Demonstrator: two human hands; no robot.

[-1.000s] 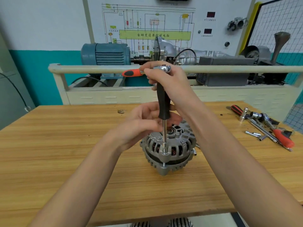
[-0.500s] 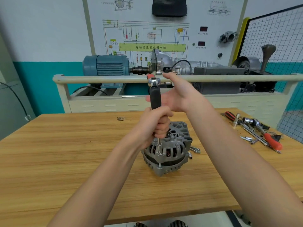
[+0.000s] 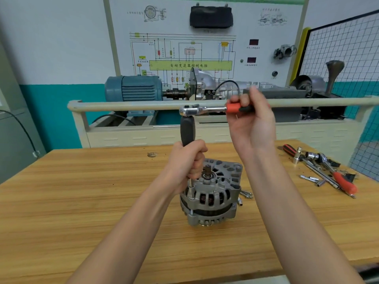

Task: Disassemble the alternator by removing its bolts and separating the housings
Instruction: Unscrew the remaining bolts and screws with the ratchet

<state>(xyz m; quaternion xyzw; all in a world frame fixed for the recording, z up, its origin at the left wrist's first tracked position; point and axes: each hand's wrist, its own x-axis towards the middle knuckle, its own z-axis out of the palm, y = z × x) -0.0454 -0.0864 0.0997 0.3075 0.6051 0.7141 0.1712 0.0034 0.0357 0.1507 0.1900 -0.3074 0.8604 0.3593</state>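
My left hand (image 3: 184, 160) is wrapped round the black driver handle (image 3: 187, 131), holding its socket down on a bolt (image 3: 191, 194) of the alternator (image 3: 211, 195), which stands near the middle of the surface (image 3: 82, 201). My right hand (image 3: 251, 124) grips the ratchet (image 3: 213, 109) by its orange grip. Loose bolts (image 3: 246, 194) lie just beside the alternator, so I judge some are out; both housings remain joined. Since half a second ago the ratchet has swung round to the right.
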